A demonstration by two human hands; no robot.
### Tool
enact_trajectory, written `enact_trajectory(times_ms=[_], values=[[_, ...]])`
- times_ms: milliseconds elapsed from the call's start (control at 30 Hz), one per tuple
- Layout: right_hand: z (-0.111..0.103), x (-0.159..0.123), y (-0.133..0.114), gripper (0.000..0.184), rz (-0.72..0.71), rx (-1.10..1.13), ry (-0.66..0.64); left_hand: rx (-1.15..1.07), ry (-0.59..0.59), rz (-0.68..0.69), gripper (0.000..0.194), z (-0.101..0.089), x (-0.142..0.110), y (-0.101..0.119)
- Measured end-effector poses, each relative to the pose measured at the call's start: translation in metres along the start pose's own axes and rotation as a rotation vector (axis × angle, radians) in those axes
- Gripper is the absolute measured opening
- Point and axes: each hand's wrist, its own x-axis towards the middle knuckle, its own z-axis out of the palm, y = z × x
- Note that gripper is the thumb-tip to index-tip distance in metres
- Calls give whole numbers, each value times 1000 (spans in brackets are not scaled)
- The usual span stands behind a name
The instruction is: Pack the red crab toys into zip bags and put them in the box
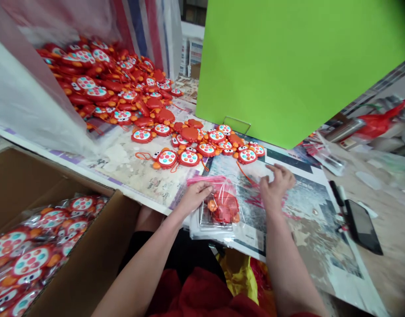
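Observation:
My left hand (196,196) pinches the upper left edge of a clear plastic bag (237,222). A red turtle-like toy (226,207) with orange feet lies in or under the clear plastic, its plain red side up. Beneath it is a stack of clear bags (197,232) with pink top edges. To the right, my right hand (275,185) hovers over the table, fingers apart and nothing visible in them. Some pink strips (255,201) lie beside and partly behind it. An orange cord (245,174) from a toy reaches toward that hand.
A large heap of the same toys (123,92) spills from a white sack (34,83). Loose ones (189,157) lie before a green panel (288,66). Bagged toys (34,259) fill a cardboard box (90,251) at left. A black phone-like device (363,226) lies right.

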Motion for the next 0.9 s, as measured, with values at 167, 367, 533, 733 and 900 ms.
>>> enact_trajectory(times_ms=[167, 367, 533, 733, 900], values=[[-2, -10, -39, 33, -267, 253, -524, 21, 34, 36, 19, -1, 0, -4], [-2, -11, -37, 24, -50, 662, -836, -158, 34, 31, 30, -1, 0, -2], [-2, -9, -29, 41, 174, 819, -761, -285, 68, -11, 39, -2, 0, 1], [-5, -4, -25, 16, 110, 819, -696, -328, 130, -8, 18, -2, -4, 4], [-6, -5, -27, 13, 44, 871, -717, -386, 141, 67, 16, -4, -6, 3]])
